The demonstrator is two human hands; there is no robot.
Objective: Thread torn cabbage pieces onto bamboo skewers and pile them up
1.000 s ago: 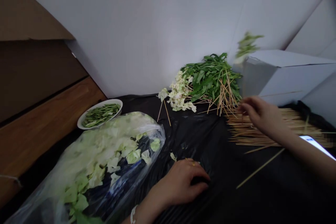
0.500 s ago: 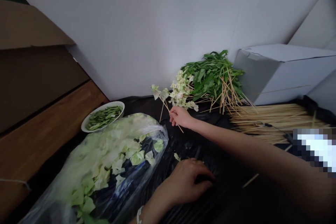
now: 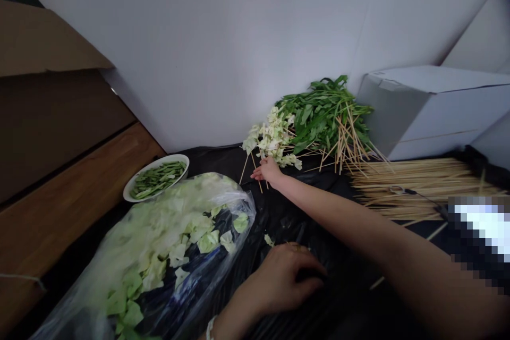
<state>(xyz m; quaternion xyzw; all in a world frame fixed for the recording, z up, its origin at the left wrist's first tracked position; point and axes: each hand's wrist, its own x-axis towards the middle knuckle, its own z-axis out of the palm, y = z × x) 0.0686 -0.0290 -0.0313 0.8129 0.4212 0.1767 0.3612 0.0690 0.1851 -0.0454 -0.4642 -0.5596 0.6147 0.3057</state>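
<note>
- Right hand (image 3: 268, 171): palm side down, fingers stretched left and slightly spread, at the near edge of the cabbage skewers (image 3: 274, 135). A stick end pokes out below the hand; can't tell whether the fingers pinch it or just touch it.
- Left hand (image 3: 292, 271): resting on the black plastic sheet (image 3: 279, 218), fingers loosely bent, thumb parted from them, nothing visible in the gap. Underside hidden. Small leaf scrap (image 3: 269, 240) just beside the knuckles.
- Cabbage skewers: heaped on the sheet against the white wall (image 3: 239, 37), leaf ends up and back, a few sticks angled toward the person.
- Leafy green skewers (image 3: 319, 111): piled immediately right of the cabbage ones, the two heaps touching; many sticks cross at the right side.
- Bare skewers (image 3: 414, 183): loose layer farther right, in front of the white box (image 3: 450, 101). Small ring on a dark cord (image 3: 396, 189) lies on top.
- Clear plastic bag (image 3: 247, 204): left of the left hand, spread open, cut cabbage leaves (image 3: 207, 241) inside.
- White bowl (image 3: 127, 191): behind the bag, filled with green pieces (image 3: 159, 178).
- Far left: brown cardboard (image 3: 51, 42) above a wooden surface (image 3: 119, 154).
- Right edge: bright patch, pixelated, can't identify.
</note>
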